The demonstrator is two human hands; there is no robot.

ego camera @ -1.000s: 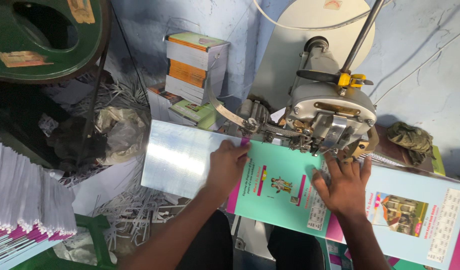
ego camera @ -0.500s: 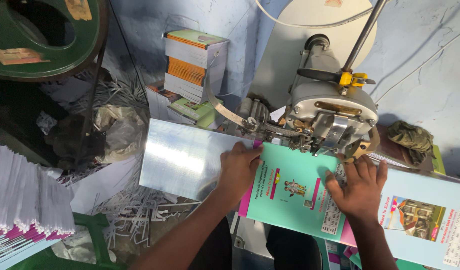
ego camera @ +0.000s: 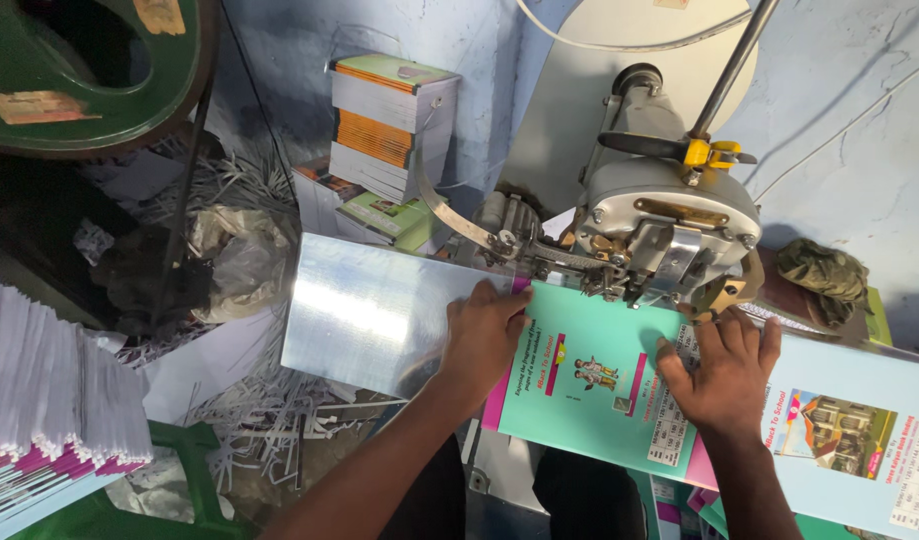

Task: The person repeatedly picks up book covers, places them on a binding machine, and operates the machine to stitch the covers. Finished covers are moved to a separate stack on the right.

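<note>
Stitching machine [ego camera: 669, 215] is sitting at 1 o'clock, shiny metal table [ego camera: 364, 310] running out to 9 o'clock. Open teal booklet cover [ego camera: 589, 375] is lying flat at centre, spine under the stitcher head. Step looks like positioning the spine for a staple; next move likely needs the fold squared under the head. Left hand [ego camera: 487, 335] is pressing the cover's 9 o'clock edge, fingers flat and spread, gripping nothing. Right hand [ego camera: 724, 375] is doing the same at 3 o'clock. Versus 0.5 s ago: cover is sitting slightly further toward 3 o'clock, both hands moved with it.
</note>
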